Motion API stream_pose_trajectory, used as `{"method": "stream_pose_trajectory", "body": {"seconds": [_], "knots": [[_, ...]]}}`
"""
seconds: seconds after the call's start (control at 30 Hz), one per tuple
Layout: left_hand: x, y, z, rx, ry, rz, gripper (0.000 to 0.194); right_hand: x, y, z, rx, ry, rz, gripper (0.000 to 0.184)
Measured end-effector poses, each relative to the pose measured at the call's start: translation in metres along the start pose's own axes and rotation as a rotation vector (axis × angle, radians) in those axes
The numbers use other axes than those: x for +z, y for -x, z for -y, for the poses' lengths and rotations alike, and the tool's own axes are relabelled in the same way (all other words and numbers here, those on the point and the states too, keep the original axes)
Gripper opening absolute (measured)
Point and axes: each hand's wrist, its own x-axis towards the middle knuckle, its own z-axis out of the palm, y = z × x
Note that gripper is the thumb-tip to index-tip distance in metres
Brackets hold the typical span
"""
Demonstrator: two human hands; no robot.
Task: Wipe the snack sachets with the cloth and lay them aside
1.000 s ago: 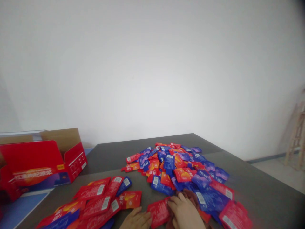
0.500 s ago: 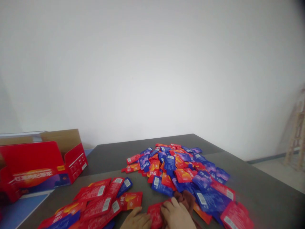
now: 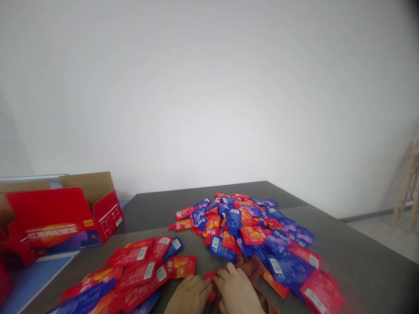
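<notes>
At the bottom of the view, a red packet (image 3: 210,276) lies between my two hands, mostly covered by them. My left hand (image 3: 190,295) is closed on its left side, fingers bent. Beside it my right hand (image 3: 238,291) is closed over a brown cloth (image 3: 252,271) bunched under and right of the fingers, against the packet. To the left is a smaller heap of red and blue packets (image 3: 135,274), several with white barcode labels. Beyond my hands spreads a larger mixed pile of red, orange and blue packets (image 3: 234,220).
Open red cartons (image 3: 54,209) with printed fronts stand at the left on a blue surface (image 3: 46,279). The dark grey table (image 3: 347,244) ends at a right edge, with floor beyond. A pale wall (image 3: 209,87) rises behind; a wooden stand (image 3: 407,187) is at far right.
Both hands have come closer together, covering more of the red packet. The camera view has shifted slightly, moving the cartons and left heap a little right and up.
</notes>
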Motion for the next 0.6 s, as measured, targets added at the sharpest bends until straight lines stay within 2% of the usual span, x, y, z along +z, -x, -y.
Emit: {"method": "stream_pose_trajectory", "body": {"seconds": [0.13, 0.2, 0.3, 0.37, 0.43, 0.5, 0.6], "knots": [[-0.004, -0.003, -0.005, -0.033, 0.01, 0.031, 0.021, -0.011, 0.016, -0.027, 0.161, -0.019, -0.096, 0.034], [-0.003, -0.005, -0.005, -0.037, 0.016, 0.026, 0.015, -0.011, 0.015, -0.028, 0.18, 0.005, -0.104, 0.031], [-0.003, -0.006, -0.002, -0.028, 0.023, 0.023, 0.011, -0.003, 0.004, -0.009, 0.067, 0.043, -0.057, 0.026], [-0.004, -0.005, 0.0, -0.013, 0.028, 0.023, 0.014, 0.003, -0.003, 0.005, -0.024, 0.056, -0.007, 0.027], [-0.005, -0.004, 0.0, 0.008, 0.025, 0.019, 0.018, 0.006, -0.005, 0.011, -0.054, 0.05, 0.011, 0.028], [-0.004, -0.003, 0.0, 0.033, 0.013, 0.013, 0.019, 0.008, 0.0, 0.002, -0.029, 0.023, -0.016, 0.027], [-0.003, 0.002, 0.004, 0.063, -0.014, 0.002, 0.012, 0.012, 0.016, -0.028, 0.051, 0.0, -0.109, 0.032]]}}
